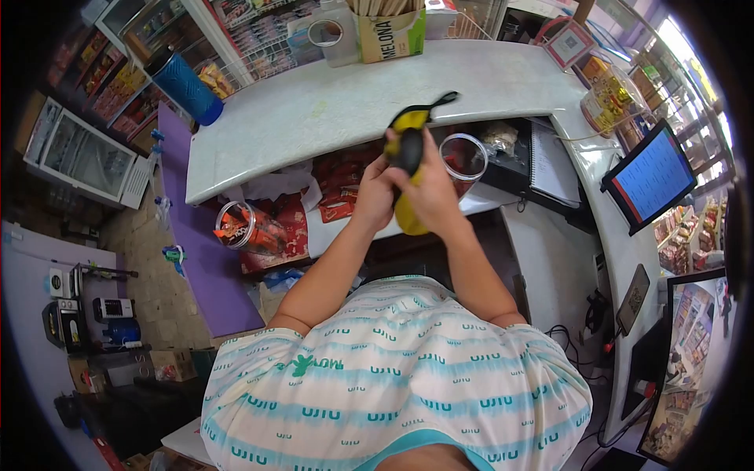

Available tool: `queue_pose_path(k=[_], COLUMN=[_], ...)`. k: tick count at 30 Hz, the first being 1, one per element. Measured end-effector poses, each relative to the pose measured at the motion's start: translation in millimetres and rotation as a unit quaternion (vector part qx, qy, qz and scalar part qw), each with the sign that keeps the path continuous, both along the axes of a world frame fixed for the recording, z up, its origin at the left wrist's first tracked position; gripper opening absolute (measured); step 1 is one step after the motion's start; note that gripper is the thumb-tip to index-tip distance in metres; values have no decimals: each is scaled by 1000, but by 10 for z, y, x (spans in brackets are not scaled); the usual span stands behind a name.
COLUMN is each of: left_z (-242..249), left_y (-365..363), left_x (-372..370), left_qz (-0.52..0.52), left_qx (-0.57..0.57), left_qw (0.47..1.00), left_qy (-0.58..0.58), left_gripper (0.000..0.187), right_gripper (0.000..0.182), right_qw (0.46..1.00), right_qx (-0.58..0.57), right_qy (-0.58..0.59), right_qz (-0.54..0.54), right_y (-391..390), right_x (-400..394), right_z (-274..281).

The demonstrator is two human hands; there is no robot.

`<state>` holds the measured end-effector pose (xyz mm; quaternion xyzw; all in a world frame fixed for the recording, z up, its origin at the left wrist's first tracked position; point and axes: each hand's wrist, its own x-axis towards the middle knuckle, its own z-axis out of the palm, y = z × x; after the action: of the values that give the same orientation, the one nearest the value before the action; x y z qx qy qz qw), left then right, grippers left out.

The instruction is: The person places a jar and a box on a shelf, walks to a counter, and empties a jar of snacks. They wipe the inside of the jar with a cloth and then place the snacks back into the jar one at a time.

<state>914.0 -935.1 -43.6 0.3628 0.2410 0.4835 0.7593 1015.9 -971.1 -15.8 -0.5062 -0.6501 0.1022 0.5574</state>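
Observation:
Both hands are together in front of the body, above the inner edge of the white counter (314,118). Between them is a yellow and black object (408,149) with a black strap at its top; what it is I cannot make out. My left hand (375,195) is closed on its left side, and my right hand (432,184) is wrapped round its right side. The yellow lower part hangs below the hands. Right beside my right hand stands an open clear jar (463,161). On the shelf to the left lie red packets (339,200).
A jar of orange-red packets (251,228) lies at the shelf's left. On the counter stand a blue tumbler (186,85), a clear pitcher (335,35) and a Melona box (393,39). To the right are a notebook (554,165), a tablet (650,177) and a monitor (691,369).

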Motion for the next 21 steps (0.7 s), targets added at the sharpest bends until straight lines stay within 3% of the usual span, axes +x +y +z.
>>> queue_pose_path(k=[1, 5, 9, 11, 13, 15, 16, 17, 19, 20, 21], left_z=[37, 97, 45, 15, -3, 62, 115, 166, 278, 335, 400], left_y=[-27, -47, -51, -63, -68, -80, -83, -68, -4, 45, 73], left_x=[-8, -55, -141, -163, -190, -248, -256, -239, -185, -176, -137], left_qz=[5, -8, -16, -22, -47, -41, -31, -33, 111, 116, 138], left_qx=[1, -46, 85, 120, 183, 208, 231, 231, 224, 214, 225], left_qw=[1000, 999, 991, 982, 967, 964, 961, 961, 968, 970, 965], left_qy=[0, -14, 105, 146, 174, 161, 148, 148, 37, 9, 0], left_gripper=[27, 30, 29, 29, 32, 36, 42, 42, 53, 58, 53], right_gripper=[39, 28, 26, 27, 30, 34, 34, 30, 30, 31, 30], right_qw=[985, 987, 990, 988, 987, 963, 914, 853, 909, 932, 994], right_qx=[85, -12, 10, -108, -121, -163, -117, -150, -142, -187, 22], right_qy=[-120, -122, -77, -23, 11, 215, 382, 479, 374, 288, 104], right_qz=[-85, -109, -117, -107, -104, 13, 76, 141, 120, 119, 37], right_y=[66, 226, 365, 425, 466, 477, 431, 323, 314, 200, 190], right_x=[-115, -178, -117, -41, 73, 193, 176, 186, 91, 8, -139], right_z=[-15, 71, 143, 173, 169, 180, 223, 277, 166, 154, 86])
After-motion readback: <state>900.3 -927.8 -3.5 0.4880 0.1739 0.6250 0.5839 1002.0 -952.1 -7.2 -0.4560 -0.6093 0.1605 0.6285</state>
